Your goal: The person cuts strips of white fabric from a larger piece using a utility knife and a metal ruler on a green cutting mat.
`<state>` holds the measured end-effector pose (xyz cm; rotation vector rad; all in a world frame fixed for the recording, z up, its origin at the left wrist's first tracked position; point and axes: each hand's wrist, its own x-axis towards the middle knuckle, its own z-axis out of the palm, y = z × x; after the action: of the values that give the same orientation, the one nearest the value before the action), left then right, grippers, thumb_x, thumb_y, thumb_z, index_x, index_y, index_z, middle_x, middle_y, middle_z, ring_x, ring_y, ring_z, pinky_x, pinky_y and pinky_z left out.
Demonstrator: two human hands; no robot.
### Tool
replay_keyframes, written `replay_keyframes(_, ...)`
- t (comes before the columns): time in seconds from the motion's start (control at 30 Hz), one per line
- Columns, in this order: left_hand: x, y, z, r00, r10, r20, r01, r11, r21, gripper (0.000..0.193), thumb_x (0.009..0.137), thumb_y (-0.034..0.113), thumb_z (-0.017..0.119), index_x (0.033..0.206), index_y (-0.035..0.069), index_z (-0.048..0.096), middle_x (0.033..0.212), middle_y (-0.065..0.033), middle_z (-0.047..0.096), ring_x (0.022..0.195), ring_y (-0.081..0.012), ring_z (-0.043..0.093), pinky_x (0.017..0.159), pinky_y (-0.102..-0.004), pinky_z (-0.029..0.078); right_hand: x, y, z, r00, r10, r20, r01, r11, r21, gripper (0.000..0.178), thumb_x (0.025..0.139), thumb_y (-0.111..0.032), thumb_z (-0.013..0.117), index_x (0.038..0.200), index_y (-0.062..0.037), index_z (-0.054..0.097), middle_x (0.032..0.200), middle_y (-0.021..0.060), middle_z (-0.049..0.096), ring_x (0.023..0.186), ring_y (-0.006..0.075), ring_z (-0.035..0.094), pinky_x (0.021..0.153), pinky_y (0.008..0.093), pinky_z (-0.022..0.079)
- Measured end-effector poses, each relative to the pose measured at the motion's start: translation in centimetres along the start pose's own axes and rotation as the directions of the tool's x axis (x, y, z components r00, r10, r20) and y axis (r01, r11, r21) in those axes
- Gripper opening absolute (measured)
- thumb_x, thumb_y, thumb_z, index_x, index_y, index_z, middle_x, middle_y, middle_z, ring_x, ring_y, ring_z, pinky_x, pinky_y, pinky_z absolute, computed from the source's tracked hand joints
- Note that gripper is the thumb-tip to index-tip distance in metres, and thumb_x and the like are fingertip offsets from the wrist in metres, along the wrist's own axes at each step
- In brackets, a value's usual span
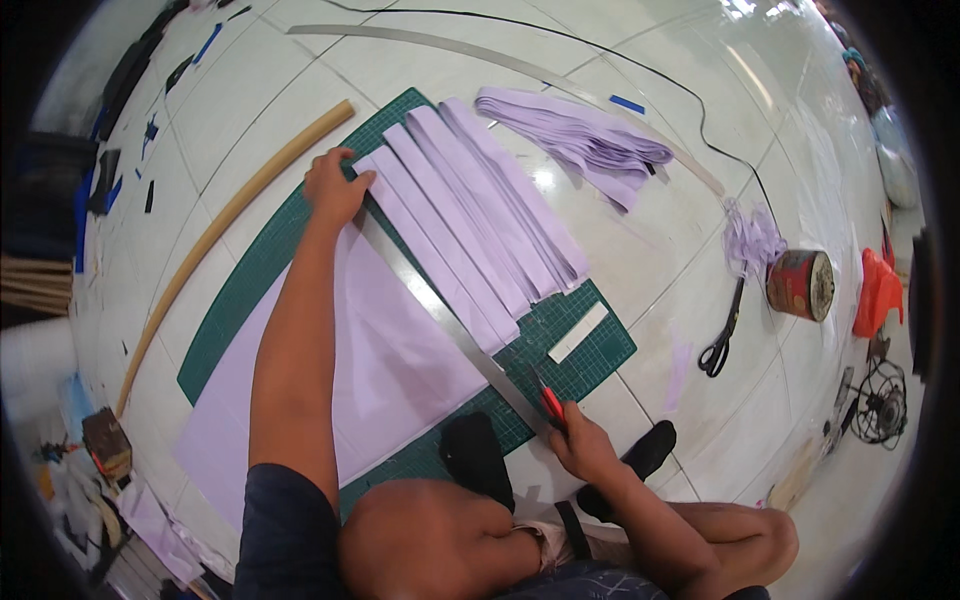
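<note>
My right hand [587, 444] is closed round a red and black utility knife [552, 402]. Its blade points away from me, beside the near part of a long metal ruler [455, 335]. The ruler lies along the edge of a large lilac cloth [370, 345]. At the far end, my left hand [335, 187] rests with thumb and fingers apart, touching near the ruler and the top of the lilac strips. Several folded lilac strips [440, 240] lie side by side right of the ruler. Beneath everything is a green cutting mat [240, 290].
A small white block [578, 332] sits on the mat. Around it on the tiles are a bundle of lilac strips [570, 135], black scissors [722, 335], a red tin [800, 284], a curved wooden stick [235, 210] and another long metal strip [450, 45]. My feet are close to the mat.
</note>
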<state>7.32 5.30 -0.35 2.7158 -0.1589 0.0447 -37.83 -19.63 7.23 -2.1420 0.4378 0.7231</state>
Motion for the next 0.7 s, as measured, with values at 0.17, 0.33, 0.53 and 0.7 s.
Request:
replay_keyframes(0.17, -4.3, -3.2, -0.9, 0.980, 0.165, -0.115, -0.177, 0.979, -0.105, 0.060, 0.079, 0.022, 0.078, 0.132, 0.007, 0.055, 0.128, -0.0191, 0.054, 0.120, -0.0371, 0.054, 0.104, -0.0471, 0.043, 6.9, -2.7, -1.3, 0.974, -0.200, -0.103, 0.209, 0.974, 0.088, 0.034, 0.091, -0.027, 0.067, 0.109, -0.0035, 0.049, 0.090, 0.0229, 0.064, 0.084, 0.0453, 0.064, 0.071, 0.0515, 0.050)
replay_keyframes(0.33, -10.7, -4.5, -6.4, 0.954, 0.233, 0.190, -0.255, 0.962, 0.101, 0.064, 0.081, 0.020, 0.077, 0.138, 0.006, 0.052, 0.140, -0.0229, 0.049, 0.130, -0.0405, 0.047, 0.109, -0.0473, 0.040, 13.1, -7.2, -4.9, 0.921, -0.332, -0.201, 0.358, 0.927, 0.108, 0.035, 0.090, -0.027, 0.069, 0.107, -0.0017, 0.051, 0.087, 0.0222, 0.067, 0.081, 0.0442, 0.066, 0.068, 0.0486, 0.051)
replay_keyframes(0.53, -16.2, -3.2, -16.3, 0.878, -0.009, 0.479, -0.139, 0.952, 0.271, 0.068, 0.083, 0.025, 0.077, 0.143, 0.009, 0.050, 0.155, -0.0235, 0.038, 0.143, -0.0397, 0.037, 0.117, -0.0459, 0.034, 16.7, -14.8, -5.0, 0.899, -0.424, -0.113, 0.434, 0.895, 0.101, 0.036, 0.093, -0.031, 0.065, 0.110, -0.0022, 0.051, 0.096, 0.0214, 0.070, 0.089, 0.0428, 0.067, 0.077, 0.0503, 0.051)
replay_keyframes(0.7, -19.7, -4.7, -17.5, 0.858, -0.079, 0.507, -0.124, 0.927, 0.354, 0.070, 0.084, 0.030, 0.077, 0.144, 0.010, 0.049, 0.154, -0.0220, 0.040, 0.143, -0.0378, 0.038, 0.116, -0.0457, 0.035, 15.8, -15.9, -2.6, 0.823, -0.568, -0.025, 0.566, 0.813, 0.136, 0.033, 0.092, -0.028, 0.062, 0.112, -0.0047, 0.050, 0.096, 0.0190, 0.070, 0.090, 0.0411, 0.067, 0.079, 0.0520, 0.051)
